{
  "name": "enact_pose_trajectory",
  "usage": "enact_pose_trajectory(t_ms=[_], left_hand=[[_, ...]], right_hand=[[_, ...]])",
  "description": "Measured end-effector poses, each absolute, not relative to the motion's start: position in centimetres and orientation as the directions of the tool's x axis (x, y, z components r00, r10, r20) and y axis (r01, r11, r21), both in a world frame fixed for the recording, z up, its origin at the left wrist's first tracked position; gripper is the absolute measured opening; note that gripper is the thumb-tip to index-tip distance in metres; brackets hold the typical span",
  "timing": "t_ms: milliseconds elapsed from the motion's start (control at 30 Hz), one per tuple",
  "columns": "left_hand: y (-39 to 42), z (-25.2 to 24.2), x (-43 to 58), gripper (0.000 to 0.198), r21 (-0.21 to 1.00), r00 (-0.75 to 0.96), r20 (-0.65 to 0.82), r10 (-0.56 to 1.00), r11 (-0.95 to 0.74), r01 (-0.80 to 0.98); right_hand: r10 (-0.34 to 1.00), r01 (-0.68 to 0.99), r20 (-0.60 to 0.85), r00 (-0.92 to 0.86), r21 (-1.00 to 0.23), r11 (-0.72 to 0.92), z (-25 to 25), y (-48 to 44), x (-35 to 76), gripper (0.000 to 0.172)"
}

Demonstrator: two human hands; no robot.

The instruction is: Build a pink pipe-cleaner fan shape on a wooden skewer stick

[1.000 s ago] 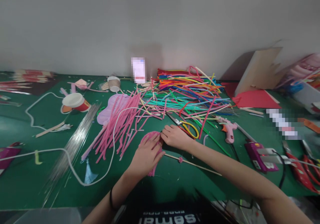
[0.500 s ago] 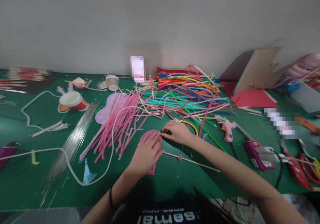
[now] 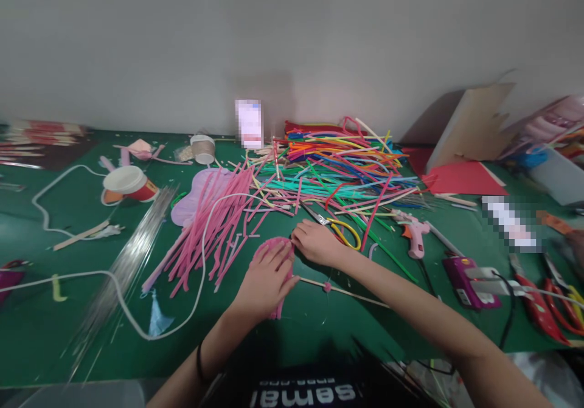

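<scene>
A rounded pink pipe-cleaner piece lies on the table, with pink strands at its lower end. My left hand rests flat over it with fingers stretched out, covering most of it. At its upper right edge, my right hand has its fingers pinched together on the pink pipe cleaner; the exact grip is partly hidden. A thin wooden stick with a small pink knot runs out to the right beneath my right forearm. Yellow-handled scissors lie just beyond my right hand.
Loose pink pipe cleaners lie to the left, and a multicoloured pile sits at the back. A white cable loops across the left. Rightward are a pink glue gun, a purple power block and red-handled pliers.
My right hand has shifted slightly left, its fingers drawn closer together at the pink edge. More of the yellow scissors shows. My left hand keeps its place on the pink piece.
</scene>
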State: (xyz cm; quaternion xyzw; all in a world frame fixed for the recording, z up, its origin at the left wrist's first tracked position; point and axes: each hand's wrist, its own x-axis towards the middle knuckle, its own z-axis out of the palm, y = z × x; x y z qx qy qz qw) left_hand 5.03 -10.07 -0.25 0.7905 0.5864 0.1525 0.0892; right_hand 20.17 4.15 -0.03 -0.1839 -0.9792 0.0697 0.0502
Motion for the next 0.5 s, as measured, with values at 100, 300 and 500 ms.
enact_pose_trajectory(t_ms=[100, 300, 500], left_hand=[[-9.8, 0.1, 4.5, 0.042, 0.355, 0.300, 0.130, 0.945, -0.327, 0.876], [-6.7, 1.9, 2.1, 0.051, 0.511, 0.142, 0.146, 0.979, -0.198, 0.837], [-3.3, 3.1, 0.7, 0.033, 0.787, 0.156, -0.090, 0.984, -0.026, 0.617]], right_hand=[[0.432, 0.405, 0.044, -0.901, -0.268, 0.874, 0.0, 4.2, 20.2, 0.017], [0.489, 0.411, 0.041, -0.871, -0.483, 0.773, 0.9, 4.3, 20.4, 0.018], [0.594, 0.411, -0.012, -0.805, -0.733, 0.542, 3.5, 4.3, 20.3, 0.018]])
